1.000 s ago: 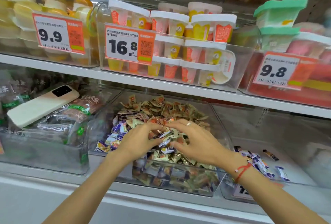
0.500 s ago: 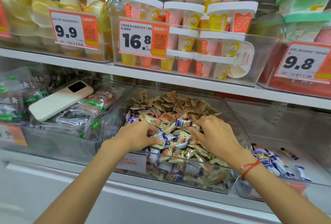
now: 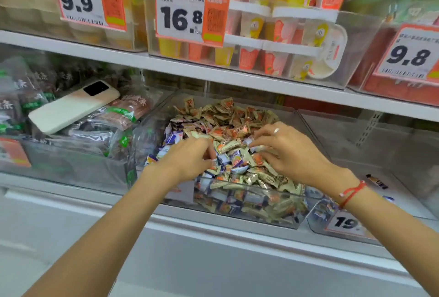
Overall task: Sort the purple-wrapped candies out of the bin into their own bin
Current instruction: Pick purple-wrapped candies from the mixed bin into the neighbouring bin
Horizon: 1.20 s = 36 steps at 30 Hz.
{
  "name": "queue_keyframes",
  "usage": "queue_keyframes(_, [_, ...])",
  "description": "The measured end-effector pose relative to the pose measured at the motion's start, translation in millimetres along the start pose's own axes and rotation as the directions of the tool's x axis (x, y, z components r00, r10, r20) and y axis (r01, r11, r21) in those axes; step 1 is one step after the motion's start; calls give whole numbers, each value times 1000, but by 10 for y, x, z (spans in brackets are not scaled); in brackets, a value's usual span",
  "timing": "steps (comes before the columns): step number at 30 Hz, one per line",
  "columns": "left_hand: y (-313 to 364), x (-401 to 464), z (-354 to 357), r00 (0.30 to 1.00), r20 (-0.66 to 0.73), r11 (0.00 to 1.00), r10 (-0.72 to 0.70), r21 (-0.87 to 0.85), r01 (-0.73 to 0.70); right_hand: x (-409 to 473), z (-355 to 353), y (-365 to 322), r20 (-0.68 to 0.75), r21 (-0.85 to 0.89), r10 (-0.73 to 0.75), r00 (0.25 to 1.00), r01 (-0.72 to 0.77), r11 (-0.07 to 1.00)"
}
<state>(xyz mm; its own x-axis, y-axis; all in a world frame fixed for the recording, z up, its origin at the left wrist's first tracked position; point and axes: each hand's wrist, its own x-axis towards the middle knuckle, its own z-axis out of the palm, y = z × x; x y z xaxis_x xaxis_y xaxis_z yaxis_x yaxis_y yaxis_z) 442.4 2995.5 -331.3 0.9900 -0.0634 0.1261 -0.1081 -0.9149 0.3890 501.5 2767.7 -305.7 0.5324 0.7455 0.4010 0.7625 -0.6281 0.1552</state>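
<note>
A clear bin (image 3: 251, 216) on the lower shelf is heaped with gold-and-orange wrapped candies (image 3: 237, 116), with purple-wrapped candies (image 3: 234, 156) mixed in near the front and left. Both my hands rest on the heap. My left hand (image 3: 190, 158) has its fingers curled into the candies at the front left. My right hand (image 3: 287, 151), with a ring and a red wrist string, pinches at wrappers near the middle. What each hand holds is hidden by fingers. To the right, a second clear bin (image 3: 403, 204) holds a few purple candies, mostly hidden behind my right forearm.
A white phone (image 3: 71, 106) lies on dark snack packs in the bin to the left. The upper shelf (image 3: 213, 70) overhangs, carrying bins of pudding cups with price tags 9.9, 16.8 and 9.8. A small dark candy bar (image 3: 377, 181) lies in the right bin.
The camera has moved closer and tilted down. Both hands keep rummaging in the heap; my right hand has shifted slightly right and back, my left hand stays at the front left.
</note>
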Motion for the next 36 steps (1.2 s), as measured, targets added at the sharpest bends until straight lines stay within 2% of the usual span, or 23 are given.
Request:
queue_keyframes(2, [-18,-21,2,999,-37,999,2,-32,-3,-48,21,-83,-34,96,-28,999,31,995])
queue_keyframes(4, [-18,-36,4,996,-88,997,-2,-80,-6,13,29,-200,79,214,-32,996,14,977])
queue_keyframes(5, [-8,-45,1,993,-121,995,-8,-96,-4,73,58,-235,170,210,-51,984,14,978])
queue_keyframes(7, [12,-63,-16,978,-207,994,-35,-105,13,191,133,-298,299,94,-122,946,98,991])
queue_keyframes(8, [20,-72,-25,968,-247,995,-47,-102,22,239,160,-313,316,48,-141,938,133,990])
queue_keyframes(10, [32,-91,-33,954,-294,996,-56,-85,32,297,158,-305,311,23,-113,944,112,993])
queue_keyframes(12, [48,-116,-28,949,-311,996,-54,-80,31,274,124,-288,273,70,-50,961,32,997])
queue_keyframes(15, [82,-133,-12,940,-340,997,-38,-75,13,87,9,-273,138,182,70,988,-95,979])
queue_keyframes(19, [231,-147,-15,921,-390,989,6,-134,-63,-302,-252,-236,-19,322,213,977,-195,926])
queue_keyframes(21, [416,-187,-14,899,-436,966,28,-220,-137,-571,-382,-148,-104,454,325,940,-246,857])
queue_keyframes(23, [698,-220,15,893,-446,935,65,-286,-211,-871,-500,5,-197,552,474,858,-303,777])
queue_keyframes(26, [1253,-190,149,894,-401,869,200,-349,-351,-1269,-656,342,-259,544,632,731,-430,721])
queue_keyframes(29, [1823,2,355,843,-367,848,393,-210,-487,-1576,-662,699,-285,415,713,641,-587,695])
queue_keyframes(32, [2225,303,605,772,-286,822,568,142,-552,-1769,-525,966,-234,273,763,602,-713,646])
queue_keyframes(34, [2359,479,762,787,-196,803,586,276,-529,-1839,-454,1046,-133,271,790,599,-745,610])
queue_keyframes(36, [2403,570,856,814,-145,808,563,305,-505,-1873,-417,1053,10,290,790,613,-758,584])
